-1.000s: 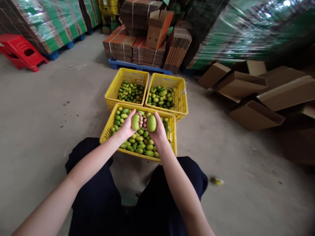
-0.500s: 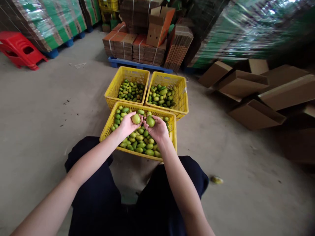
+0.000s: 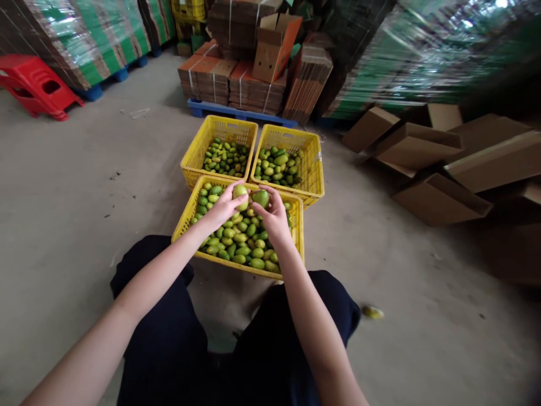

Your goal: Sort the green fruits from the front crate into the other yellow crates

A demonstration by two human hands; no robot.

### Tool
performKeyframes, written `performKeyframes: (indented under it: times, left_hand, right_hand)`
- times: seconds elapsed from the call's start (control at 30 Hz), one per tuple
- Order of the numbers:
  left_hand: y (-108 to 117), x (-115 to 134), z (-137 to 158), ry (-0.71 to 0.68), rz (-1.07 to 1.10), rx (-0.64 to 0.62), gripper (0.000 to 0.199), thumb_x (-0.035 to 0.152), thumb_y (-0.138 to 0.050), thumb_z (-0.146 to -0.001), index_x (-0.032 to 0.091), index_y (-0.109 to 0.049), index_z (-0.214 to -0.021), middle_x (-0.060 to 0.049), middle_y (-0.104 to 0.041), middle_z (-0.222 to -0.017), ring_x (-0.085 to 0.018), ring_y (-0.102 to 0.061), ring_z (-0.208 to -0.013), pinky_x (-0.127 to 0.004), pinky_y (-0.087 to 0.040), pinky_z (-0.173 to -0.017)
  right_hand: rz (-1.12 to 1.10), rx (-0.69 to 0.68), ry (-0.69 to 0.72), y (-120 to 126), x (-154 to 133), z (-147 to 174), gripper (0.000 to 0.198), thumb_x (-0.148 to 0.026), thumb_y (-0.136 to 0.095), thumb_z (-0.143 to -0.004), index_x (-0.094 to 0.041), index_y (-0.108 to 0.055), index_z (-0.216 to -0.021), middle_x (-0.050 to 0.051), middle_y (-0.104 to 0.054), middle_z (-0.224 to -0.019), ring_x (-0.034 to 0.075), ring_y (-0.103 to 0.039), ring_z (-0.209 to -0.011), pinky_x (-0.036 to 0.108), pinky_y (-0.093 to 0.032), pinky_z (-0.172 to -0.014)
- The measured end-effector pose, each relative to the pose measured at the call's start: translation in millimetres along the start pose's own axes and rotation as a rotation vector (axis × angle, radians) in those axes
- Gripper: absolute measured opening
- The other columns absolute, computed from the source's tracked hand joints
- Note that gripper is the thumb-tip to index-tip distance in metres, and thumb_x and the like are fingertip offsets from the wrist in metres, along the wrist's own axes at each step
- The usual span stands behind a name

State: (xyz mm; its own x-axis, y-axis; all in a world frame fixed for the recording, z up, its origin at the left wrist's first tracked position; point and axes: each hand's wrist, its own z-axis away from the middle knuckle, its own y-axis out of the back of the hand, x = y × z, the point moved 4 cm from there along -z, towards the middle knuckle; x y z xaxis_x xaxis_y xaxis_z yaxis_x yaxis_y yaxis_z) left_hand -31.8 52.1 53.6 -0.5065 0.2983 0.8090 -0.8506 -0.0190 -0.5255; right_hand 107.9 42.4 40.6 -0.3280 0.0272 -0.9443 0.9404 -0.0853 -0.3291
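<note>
Both hands have rolled over from a palm-up cradle, carrying their fruits slightly outward. The left hand [image 3: 226, 207] pinches a pale green fruit [image 3: 240, 193] between thumb and fingers; the right hand [image 3: 276, 219] curls thumb and fingertips round a darker green fruit [image 3: 261, 198] just beside it. Turning the pair over seems the step in hand; the next move probably calls for a light, steady hold. Near the right knee [image 3: 338, 304], a blurred yellow-green piece [image 3: 373, 312] lies on the grey floor [image 3: 406, 270]. Under the hands sits the front crate [image 3: 300, 234], full of similar fruits [image 3: 243, 251]. Beyond stand two fruit-bearing rear crates [image 3: 313, 163], cardboard boxes [image 3: 418, 145] rightward, a red stool [image 3: 38, 82] leftward, then bundled cartons [image 3: 207, 82] on a blue pallet [image 3: 240, 112].
</note>
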Motion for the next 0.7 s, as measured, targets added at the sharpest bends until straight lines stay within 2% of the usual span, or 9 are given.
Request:
performKeyframes:
  times: [0.03, 0.1, 0.2, 0.33, 0.43, 0.57, 0.63, 0.7]
  left_hand:
    - [-0.4, 6.6, 1.5, -0.113, -0.107, -0.054, 0.037, 0.003, -0.070, -0.074, 0.019, -0.068, -0.107, -0.003, -0.072, -0.098, -0.015, -0.069, -0.092, -0.024, -0.054, -0.086]
    - [-1.6, 16.4, 5.4, -0.295, -0.306, -0.174, 0.047, 0.008, -0.079, -0.067, 0.020, -0.070, -0.111, -0.005, -0.072, -0.113, -0.020, -0.066, -0.109, -0.029, -0.049, -0.100]
    - [-1.5, 21.8, 9.4, -0.479, -0.534, -0.310, 0.048, 0.020, -0.084, -0.065, 0.021, -0.073, -0.112, -0.008, -0.069, -0.124, -0.026, -0.062, -0.119, -0.039, -0.043, -0.109]
    - [0.6, 22.4, 10.4, -0.684, -0.673, -0.341, 0.044, 0.028, -0.083, -0.070, 0.024, -0.073, -0.112, -0.008, -0.071, -0.119, -0.024, -0.064, -0.114, -0.043, -0.045, -0.107]
    - [1.5, 21.2, 10.2, -0.733, -0.728, -0.334, 0.042, 0.032, -0.082, -0.072, 0.025, -0.073, -0.112, -0.008, -0.071, -0.113, -0.023, -0.064, -0.108, -0.044, -0.049, -0.102]
    - [2.2, 22.0, 11.7, -0.740, -0.761, -0.288, 0.039, 0.033, -0.083, -0.070, 0.025, -0.075, -0.108, -0.008, -0.066, -0.110, -0.022, -0.061, -0.109, -0.043, -0.048, -0.102]
    - [2.8, 21.4, 10.9, -0.665, -0.713, -0.274, 0.044, 0.035, -0.085, -0.067, 0.025, -0.075, -0.109, -0.007, -0.066, -0.109, -0.023, -0.062, -0.108, -0.043, -0.048, -0.102]
    - [4.3, 18.5, 8.0, -0.502, -0.603, -0.269, 0.054, 0.038, -0.087, -0.063, 0.024, -0.073, -0.113, -0.007, -0.068, -0.110, -0.024, -0.064, -0.105, -0.044, -0.051, -0.099]
  right_hand:
    - [0.105, -0.010, 0.138, 1.3, -7.4, 1.0, 0.045, -0.010, -0.075, -0.066, -0.027, -0.065, -0.106, -0.001, -0.069, -0.106, 0.017, -0.063, -0.098, 0.034, -0.051, -0.095]
    - [0.241, -0.004, 0.311, 4.2, -17.1, 3.5, 0.044, -0.013, -0.076, -0.067, -0.028, -0.067, -0.108, 0.001, -0.068, -0.115, 0.020, -0.061, -0.110, 0.040, -0.045, -0.105]
    - [0.278, -0.075, 0.401, 4.1, -20.2, 6.7, 0.036, -0.015, -0.074, -0.071, -0.027, -0.069, -0.104, 0.002, -0.070, -0.114, 0.023, -0.061, -0.113, 0.043, -0.044, -0.107]
    - [0.232, -0.152, 0.456, 0.4, -17.7, 11.3, 0.031, -0.015, -0.075, -0.071, -0.027, -0.071, -0.100, 0.002, -0.072, -0.112, 0.023, -0.064, -0.113, 0.043, -0.046, -0.106]
    - [0.249, -0.134, 0.487, -0.4, -17.7, 13.2, 0.030, -0.015, -0.076, -0.071, -0.028, -0.072, -0.098, 0.003, -0.072, -0.114, 0.024, -0.063, -0.115, 0.044, -0.045, -0.108]
    - [0.224, -0.127, 0.494, -1.5, -21.6, 14.9, 0.026, -0.018, -0.078, -0.071, -0.028, -0.073, -0.095, 0.002, -0.072, -0.113, 0.024, -0.062, -0.116, 0.043, -0.044, -0.109]
    - [0.197, -0.116, 0.442, -1.9, -23.8, 14.9, 0.028, -0.023, -0.081, -0.069, -0.027, -0.071, -0.095, 0.002, -0.073, -0.111, 0.024, -0.064, -0.113, 0.043, -0.046, -0.107]
    - [0.148, -0.113, 0.278, -1.6, -22.5, 12.9, 0.034, -0.030, -0.082, -0.068, -0.027, -0.069, -0.099, 0.002, -0.074, -0.104, 0.024, -0.066, -0.106, 0.043, -0.052, -0.100]
